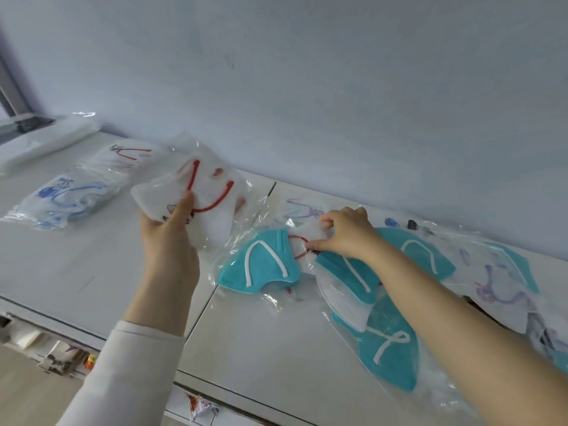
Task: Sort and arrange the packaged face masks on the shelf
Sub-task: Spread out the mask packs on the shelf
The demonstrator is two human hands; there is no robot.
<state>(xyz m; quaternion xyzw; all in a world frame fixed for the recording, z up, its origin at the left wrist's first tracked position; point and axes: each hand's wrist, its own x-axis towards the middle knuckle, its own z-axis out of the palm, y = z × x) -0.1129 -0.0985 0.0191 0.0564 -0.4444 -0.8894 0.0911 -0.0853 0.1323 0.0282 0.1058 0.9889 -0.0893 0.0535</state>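
My left hand (167, 232) holds up a stack of clear-wrapped white masks with red ear loops (199, 192) above the white shelf (76, 265). My right hand (347, 233) pinches another red-looped white mask packet (302, 238) that lies half under a teal mask packet (261, 269). More teal packets (390, 345) and purple-print packets (498, 281) lie mixed to the right. At the back left sit a red-looped pile (123, 156) and a blue-looped pile (66, 196).
A grey-blue wall (307, 87) runs along the back of the shelf. A pack of plain white goods (43, 136) lies at the far left by a metal post. Below the shelf's front edge, small items show on a lower level (61, 355).
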